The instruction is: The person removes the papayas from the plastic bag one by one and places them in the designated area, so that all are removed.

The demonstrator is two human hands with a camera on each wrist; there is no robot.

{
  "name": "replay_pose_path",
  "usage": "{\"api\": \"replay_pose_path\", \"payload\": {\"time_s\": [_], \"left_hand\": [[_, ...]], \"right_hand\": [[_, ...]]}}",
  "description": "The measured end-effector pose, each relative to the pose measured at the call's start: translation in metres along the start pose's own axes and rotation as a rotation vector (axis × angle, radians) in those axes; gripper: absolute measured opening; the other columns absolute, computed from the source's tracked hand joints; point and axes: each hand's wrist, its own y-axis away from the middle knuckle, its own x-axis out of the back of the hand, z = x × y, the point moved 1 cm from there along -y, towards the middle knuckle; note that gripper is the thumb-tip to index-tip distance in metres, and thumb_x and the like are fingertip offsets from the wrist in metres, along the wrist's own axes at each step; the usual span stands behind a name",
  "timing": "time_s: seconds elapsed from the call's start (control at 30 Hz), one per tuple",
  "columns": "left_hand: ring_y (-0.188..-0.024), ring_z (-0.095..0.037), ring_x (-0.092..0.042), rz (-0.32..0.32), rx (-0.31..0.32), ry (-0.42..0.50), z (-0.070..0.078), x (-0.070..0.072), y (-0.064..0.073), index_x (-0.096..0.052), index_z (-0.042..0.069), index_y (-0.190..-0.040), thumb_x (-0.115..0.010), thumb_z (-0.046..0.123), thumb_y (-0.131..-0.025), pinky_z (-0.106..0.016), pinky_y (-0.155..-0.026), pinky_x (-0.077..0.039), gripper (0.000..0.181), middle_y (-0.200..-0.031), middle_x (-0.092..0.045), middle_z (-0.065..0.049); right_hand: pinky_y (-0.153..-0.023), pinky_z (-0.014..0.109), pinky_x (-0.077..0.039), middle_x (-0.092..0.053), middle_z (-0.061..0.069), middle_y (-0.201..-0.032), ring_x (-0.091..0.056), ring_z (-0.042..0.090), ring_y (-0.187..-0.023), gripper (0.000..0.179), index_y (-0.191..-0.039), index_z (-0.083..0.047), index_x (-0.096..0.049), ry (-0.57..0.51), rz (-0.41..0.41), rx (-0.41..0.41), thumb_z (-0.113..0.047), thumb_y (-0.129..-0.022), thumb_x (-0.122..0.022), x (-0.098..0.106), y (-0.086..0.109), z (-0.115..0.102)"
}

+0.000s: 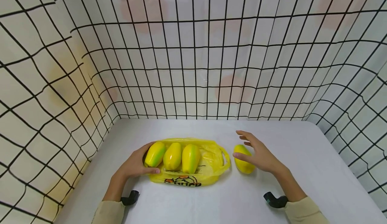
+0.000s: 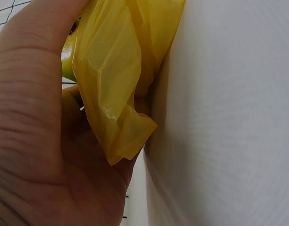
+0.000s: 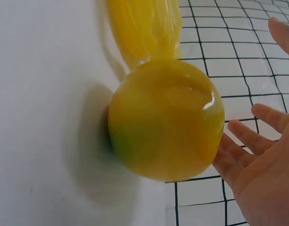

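Note:
A yellow plastic bag (image 1: 211,158) with dark print lies on the table, its handle toward the right. Three glossy yellow-green papayas sit side by side in its opening: a left one (image 1: 155,154), a middle one (image 1: 172,156) and a right one (image 1: 190,158). My left hand (image 1: 134,165) grips the bag's left end around the left papaya, thumb at the front; crumpled bag film (image 2: 111,70) lies inside the grasp. Right of the bag lies a loose papaya (image 1: 244,166). Over it hovers my right hand (image 1: 263,155), fingers spread and thumb apart, holding nothing.
A white-covered table (image 1: 193,207) lies under everything. White walls with a black grid (image 1: 193,59) close off the back and both sides. Dark wrist-worn devices sit by the left cuff (image 1: 130,197) and the right cuff (image 1: 275,200).

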Motion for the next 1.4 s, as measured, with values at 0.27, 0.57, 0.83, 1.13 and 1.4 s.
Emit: {"api": "replay_pose_path", "payload": {"time_s": [0.27, 0.57, 0.83, 1.13, 1.4], "left_hand": [[-0.100, -0.009, -0.054, 0.005, 0.009, 0.013, 0.000, 0.000, 0.000, -0.035, 0.037, -0.144, -0.084, 0.065, -0.056, -0.040, -0.092, -0.047, 0.104, -0.123, -0.054, 0.018], [-0.102, -0.008, -0.054, 0.000, 0.020, 0.003, 0.001, -0.001, -0.001, -0.036, 0.038, -0.143, -0.082, 0.067, -0.058, -0.041, -0.094, -0.047, 0.102, -0.124, -0.053, 0.019], [-0.104, -0.008, -0.053, 0.002, 0.016, 0.001, 0.003, 0.001, -0.001, -0.035, 0.036, -0.144, -0.082, 0.065, -0.059, -0.042, -0.096, -0.046, 0.101, -0.126, -0.052, 0.018], [-0.102, -0.007, -0.054, -0.002, 0.008, -0.001, 0.000, 0.000, 0.000, -0.036, 0.035, -0.144, -0.081, 0.065, -0.060, -0.041, -0.094, -0.046, 0.100, -0.125, -0.053, 0.018], [-0.101, -0.008, -0.054, 0.002, 0.001, 0.011, -0.002, 0.000, 0.000, -0.035, 0.037, -0.144, -0.080, 0.065, -0.061, -0.040, -0.092, -0.046, 0.098, -0.122, -0.053, 0.019]], "right_hand": [[-0.098, 0.061, -0.043, -0.037, 0.004, -0.153, -0.048, 0.039, -0.129, 0.079, -0.149, -0.034, -0.029, -0.026, -0.004, 0.019, -0.052, -0.084, -0.070, -0.008, -0.005, -0.014], [-0.101, 0.056, -0.044, -0.038, -0.001, -0.151, -0.050, 0.038, -0.129, 0.078, -0.148, -0.036, -0.031, -0.070, -0.020, 0.022, -0.053, -0.083, -0.071, -0.017, -0.010, -0.028], [-0.101, 0.056, -0.044, -0.040, 0.000, -0.150, -0.050, 0.040, -0.128, 0.073, -0.147, -0.037, -0.032, -0.116, -0.029, 0.045, -0.052, -0.085, -0.069, -0.022, -0.017, -0.033], [-0.104, 0.057, -0.041, -0.044, 0.001, -0.147, -0.051, 0.039, -0.127, 0.069, -0.144, -0.039, -0.034, -0.187, -0.071, 0.041, -0.051, -0.086, -0.069, -0.039, -0.018, -0.040], [-0.103, 0.054, -0.043, -0.045, 0.000, -0.146, -0.054, 0.033, -0.126, 0.066, -0.143, -0.041, -0.036, -0.185, -0.079, 0.024, -0.054, -0.085, -0.067, -0.050, -0.025, -0.047]]}}
